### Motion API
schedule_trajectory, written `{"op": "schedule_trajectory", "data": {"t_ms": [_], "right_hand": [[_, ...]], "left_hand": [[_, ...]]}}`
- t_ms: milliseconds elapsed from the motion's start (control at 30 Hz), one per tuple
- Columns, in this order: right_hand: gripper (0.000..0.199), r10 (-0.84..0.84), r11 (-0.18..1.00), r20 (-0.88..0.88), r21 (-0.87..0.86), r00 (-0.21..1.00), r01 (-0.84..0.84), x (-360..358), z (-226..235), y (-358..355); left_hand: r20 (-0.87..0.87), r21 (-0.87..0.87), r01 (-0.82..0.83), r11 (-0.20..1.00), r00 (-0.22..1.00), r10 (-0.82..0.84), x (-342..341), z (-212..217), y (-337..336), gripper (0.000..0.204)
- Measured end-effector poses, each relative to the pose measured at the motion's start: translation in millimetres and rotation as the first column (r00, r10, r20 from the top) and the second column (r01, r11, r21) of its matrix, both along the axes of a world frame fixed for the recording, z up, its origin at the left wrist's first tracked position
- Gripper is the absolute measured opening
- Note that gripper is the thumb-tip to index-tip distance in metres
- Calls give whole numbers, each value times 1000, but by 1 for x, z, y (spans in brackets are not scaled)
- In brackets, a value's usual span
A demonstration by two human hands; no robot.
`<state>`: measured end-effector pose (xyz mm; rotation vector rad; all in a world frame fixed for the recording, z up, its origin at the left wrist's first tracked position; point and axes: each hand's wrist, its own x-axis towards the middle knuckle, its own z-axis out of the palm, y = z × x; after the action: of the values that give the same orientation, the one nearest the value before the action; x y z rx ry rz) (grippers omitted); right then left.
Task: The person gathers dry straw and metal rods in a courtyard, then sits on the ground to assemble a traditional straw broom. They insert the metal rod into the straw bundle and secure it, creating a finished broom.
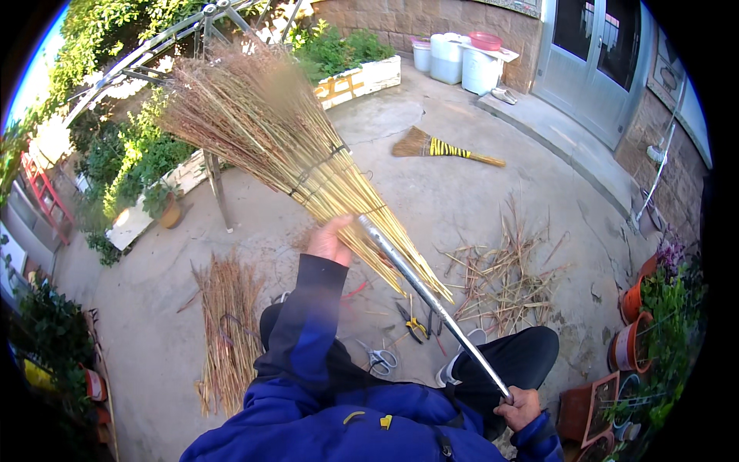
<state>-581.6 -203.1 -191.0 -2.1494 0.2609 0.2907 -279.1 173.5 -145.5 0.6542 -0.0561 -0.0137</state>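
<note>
Left fingers (339, 224) grip the stalk bundle (304, 158), fanning out ahead of them, while right fingers (523, 404) clasp the lower end of the metal pole (435, 306), best kept steady along the bundle.

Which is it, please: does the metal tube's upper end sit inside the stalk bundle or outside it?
Outside: the metal tube shows its upper end in front of the stalk bundle, close to the left hand.

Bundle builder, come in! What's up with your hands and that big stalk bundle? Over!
Left grip: holding tied stalk bundle. Right grip: closed on metal pole, near end. Pliers and scissors: on ground, not blocking.
</note>
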Motion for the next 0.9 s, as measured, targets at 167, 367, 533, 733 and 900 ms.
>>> {"op": "schedule_trajectory", "data": {"t_ms": [167, 367, 533, 733, 900], "right_hand": [[17, 15, 1000, -14, -24, 1000, -16, 2, -4, 2], [19, 8, 994, -8, -106, 1000, -9, 6, -2, 3], [19, 25, 976, 33, -215, 999, -18, 11, -1, -5], [18, -14, 983, 90, -180, 996, 30, 13, -3, -19], [19, -68, 980, 214, -167, 974, 105, 20, 17, -31]], "left_hand": [[68, 76, -31, 997, 997, 26, -5, 11, -3, 46], [96, 107, -63, 992, 994, 53, 0, 1, 3, 44], [88, 96, -119, 988, 990, 110, -1, 1, 2, 43], [50, 82, -126, 989, 991, 122, 0, -2, 1, 42], [-35, 98, -129, 987, 990, 133, 8, -12, 2, 37]]}}
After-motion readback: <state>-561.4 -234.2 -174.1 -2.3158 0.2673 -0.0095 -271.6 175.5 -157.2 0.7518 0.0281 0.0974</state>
